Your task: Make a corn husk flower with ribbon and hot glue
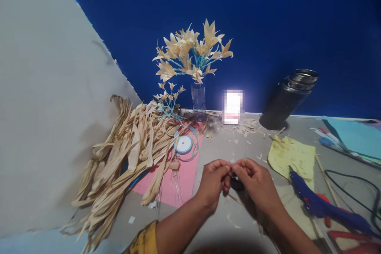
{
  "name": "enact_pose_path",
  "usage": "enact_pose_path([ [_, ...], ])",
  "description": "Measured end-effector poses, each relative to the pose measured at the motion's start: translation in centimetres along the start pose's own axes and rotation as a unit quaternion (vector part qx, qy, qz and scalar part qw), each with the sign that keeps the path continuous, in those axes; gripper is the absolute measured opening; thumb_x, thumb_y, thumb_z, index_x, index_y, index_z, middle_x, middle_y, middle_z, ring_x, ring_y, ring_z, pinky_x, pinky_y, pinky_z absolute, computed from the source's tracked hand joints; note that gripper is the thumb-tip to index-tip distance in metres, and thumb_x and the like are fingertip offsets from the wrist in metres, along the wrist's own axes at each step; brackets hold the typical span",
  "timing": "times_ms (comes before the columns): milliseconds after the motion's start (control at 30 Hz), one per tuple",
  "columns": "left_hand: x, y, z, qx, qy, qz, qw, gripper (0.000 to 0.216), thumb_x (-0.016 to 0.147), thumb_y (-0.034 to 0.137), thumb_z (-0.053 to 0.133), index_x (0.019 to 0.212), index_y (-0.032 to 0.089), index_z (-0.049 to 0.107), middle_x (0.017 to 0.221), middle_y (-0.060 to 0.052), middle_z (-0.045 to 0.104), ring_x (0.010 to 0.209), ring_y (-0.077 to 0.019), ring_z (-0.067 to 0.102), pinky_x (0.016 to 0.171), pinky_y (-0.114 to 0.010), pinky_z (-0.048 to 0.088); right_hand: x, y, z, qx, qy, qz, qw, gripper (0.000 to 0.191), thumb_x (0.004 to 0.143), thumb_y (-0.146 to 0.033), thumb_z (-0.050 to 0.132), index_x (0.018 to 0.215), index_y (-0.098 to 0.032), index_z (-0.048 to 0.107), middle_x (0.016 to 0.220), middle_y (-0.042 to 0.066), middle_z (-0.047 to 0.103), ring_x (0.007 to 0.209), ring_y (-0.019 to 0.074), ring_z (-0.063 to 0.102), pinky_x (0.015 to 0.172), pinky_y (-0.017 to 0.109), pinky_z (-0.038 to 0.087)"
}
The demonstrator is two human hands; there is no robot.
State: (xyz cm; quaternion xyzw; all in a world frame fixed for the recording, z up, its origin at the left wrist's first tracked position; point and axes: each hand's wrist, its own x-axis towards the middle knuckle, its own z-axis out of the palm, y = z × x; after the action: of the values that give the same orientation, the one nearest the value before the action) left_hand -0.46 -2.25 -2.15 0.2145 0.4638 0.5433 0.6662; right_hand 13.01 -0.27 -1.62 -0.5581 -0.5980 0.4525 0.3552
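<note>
My left hand (213, 180) and my right hand (256, 182) meet over the grey table (238, 154), fingertips pinched together. Between them is a small pale bit, too small to name, and a thin stick (233, 199) pokes out below. A dark object (236, 184) lies on the table under my right hand. Dried corn husk strips (125, 158) lie heaped to the left. Behind my hands a glass vase (198, 101) holds finished husk flowers (192, 53) on blue stems.
A blue ribbon spool (183, 144) rests on pink paper (178, 174). A dark steel flask (287, 99) stands at the back right. A blue glue gun (321, 202), yellow paper (293, 156), a black cable (357, 190) and blue sheets (354, 135) crowd the right. Husk scraps litter the table.
</note>
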Motion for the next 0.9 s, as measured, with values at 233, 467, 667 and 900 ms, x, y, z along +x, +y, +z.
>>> enact_pose_path([
  [233,0.3,0.9,-0.5,0.015,0.022,0.059,0.998,0.023,0.075,0.037,0.069,0.066,0.016,0.064,0.052,0.003,0.054,0.04,-0.0072,0.043,0.041,-0.02,0.031,1.4,0.2,-2.1,-0.056,0.098,-0.014,0.993,0.038,0.084,-0.054,0.058,0.065,-0.021,0.062,0.057,-0.002,0.055,0.056,0.0161,0.048,0.054,0.028,0.036],
  [467,0.1,1.8,-0.4,-0.034,0.01,0.053,0.998,0.021,0.073,0.03,0.067,0.061,0.017,0.058,0.052,0.004,0.05,0.042,-0.0074,0.043,0.044,-0.021,0.032,0.7,-0.2,-1.2,-0.059,0.012,-0.017,0.998,0.031,0.08,-0.043,0.061,0.092,-0.019,0.076,0.055,-0.004,0.055,0.053,0.0164,0.05,0.055,0.028,0.037],
  [667,-0.4,1.7,0.1,-0.069,-0.019,0.039,0.997,0.024,0.073,0.033,0.071,0.061,0.017,0.058,0.054,0.004,0.051,0.043,-0.0072,0.044,0.046,-0.021,0.033,0.5,-0.5,-0.7,0.094,-0.038,0.054,0.993,0.047,0.08,-0.056,0.066,0.101,-0.015,0.074,0.062,-0.003,0.054,0.055,0.0141,0.046,0.052,0.027,0.034],
  [900,-0.7,2.0,0.3,-0.082,-0.032,0.037,0.995,0.029,0.072,0.037,0.073,0.061,0.017,0.057,0.054,0.004,0.051,0.043,-0.0075,0.044,0.046,-0.022,0.032,0.6,-0.5,-0.6,0.17,-0.08,0.082,0.979,0.067,0.074,-0.083,0.065,0.081,-0.017,0.067,0.052,-0.008,0.036,0.05,0.0105,0.029,0.048,0.025,0.021],
])
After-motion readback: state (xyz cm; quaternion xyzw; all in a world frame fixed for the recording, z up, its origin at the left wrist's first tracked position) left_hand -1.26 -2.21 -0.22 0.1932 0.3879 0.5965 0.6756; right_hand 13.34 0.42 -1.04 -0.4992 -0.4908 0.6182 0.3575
